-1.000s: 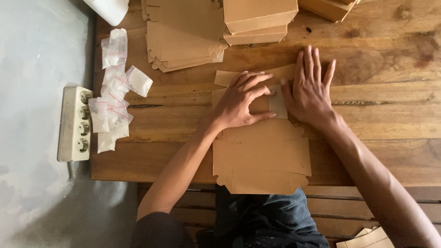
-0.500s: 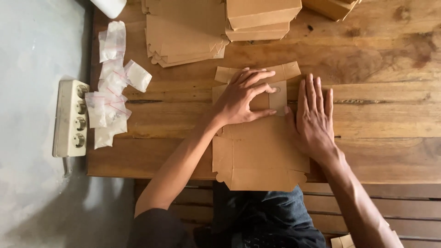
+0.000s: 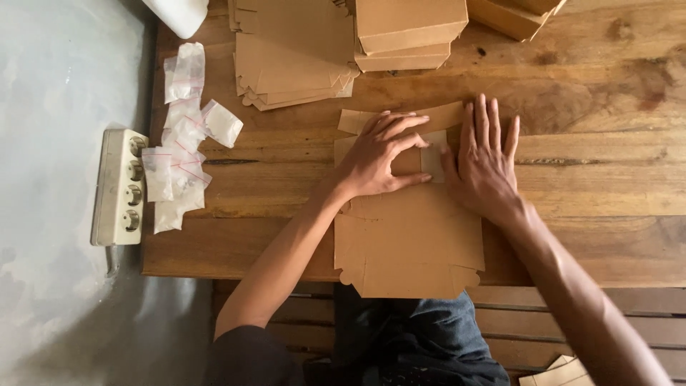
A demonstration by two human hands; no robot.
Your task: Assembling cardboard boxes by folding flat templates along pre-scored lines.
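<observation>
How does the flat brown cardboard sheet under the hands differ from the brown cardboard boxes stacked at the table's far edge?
The flat brown cardboard sheet lies unfolded, overhanging the wooden table's near edge; the stacked brown cardboard boxes are folded into closed, raised shapes at the far edge. The left hand and right hand press the sheet; the boxes sit untouched. Both are plain brown cardboard.

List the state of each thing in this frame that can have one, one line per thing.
Cardboard sheet: unfolded, flat on the table, near edge overhanging.
Left hand: fingers spread, pressing the sheet's far part.
Right hand: flat, palm down, on the sheet's right edge.
Stack of flat cardboard: unfolded, piled.
Boxes: folded up, closed, stacked.
Plastic bags: loose heap, lying flat.
Power strip: nothing plugged in, beside the table.
</observation>
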